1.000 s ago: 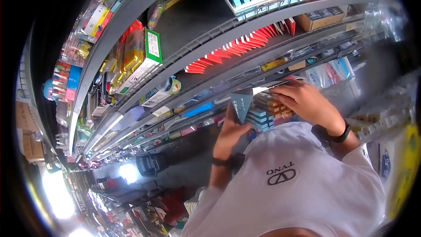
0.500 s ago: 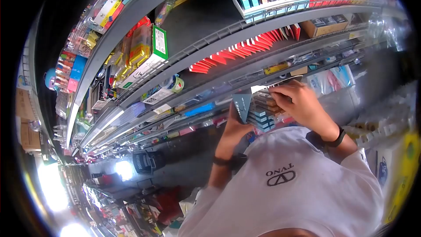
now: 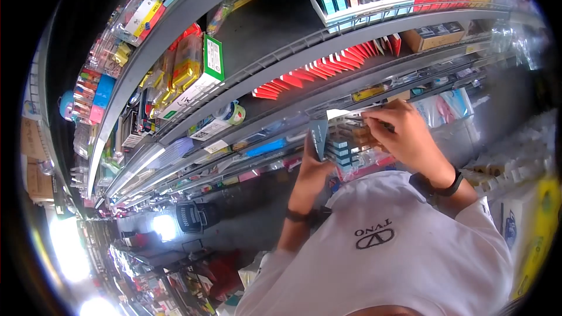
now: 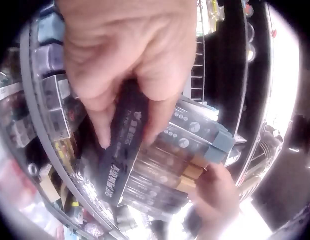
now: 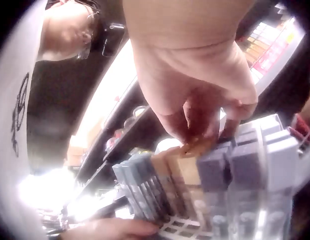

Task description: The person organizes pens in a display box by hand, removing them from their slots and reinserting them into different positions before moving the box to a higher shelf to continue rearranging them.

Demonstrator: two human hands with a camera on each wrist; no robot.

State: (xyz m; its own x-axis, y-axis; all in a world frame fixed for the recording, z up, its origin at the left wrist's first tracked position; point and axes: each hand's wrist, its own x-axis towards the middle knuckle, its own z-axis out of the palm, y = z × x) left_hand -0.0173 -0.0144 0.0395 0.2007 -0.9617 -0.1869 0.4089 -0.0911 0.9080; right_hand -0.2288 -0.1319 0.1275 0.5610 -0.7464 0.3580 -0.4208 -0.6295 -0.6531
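Head: left hand (image 3: 312, 167) had the display tray (image 3: 318, 138) by its teal end, forearm angled up from below. Tray sat in front of the chest of the white shirt (image 3: 410, 246), held in the air, below the shelf with the red packets (image 3: 325, 64). Right hand (image 3: 407, 130) was over the far end, wrist bent, knuckles up, fingers curled in at the packs. Blue-grey packs (image 3: 342, 151) were stepped nearest the left hand, orange packs (image 3: 366, 140) next. Only this view gave the whole shelving run and both forearms.

Left wrist: showed what head didn't, white lettering on the tray's dark end panel (image 4: 126, 142). Left fingers straddled that panel, one each side, pinching it. Hand pointed down in this view. Right hand was blurred, beside the orange pack ends.

Right wrist: best look at the pack tops. Purple-grey packs (image 5: 235, 165) stood beyond the orange ones, plus a white grid (image 5: 182, 228) low in the tray. Right fingers were bent down, tips at the orange tops; can't tell if one was pinched. Left hand showed at the bottom edge, by the blue-grey side.
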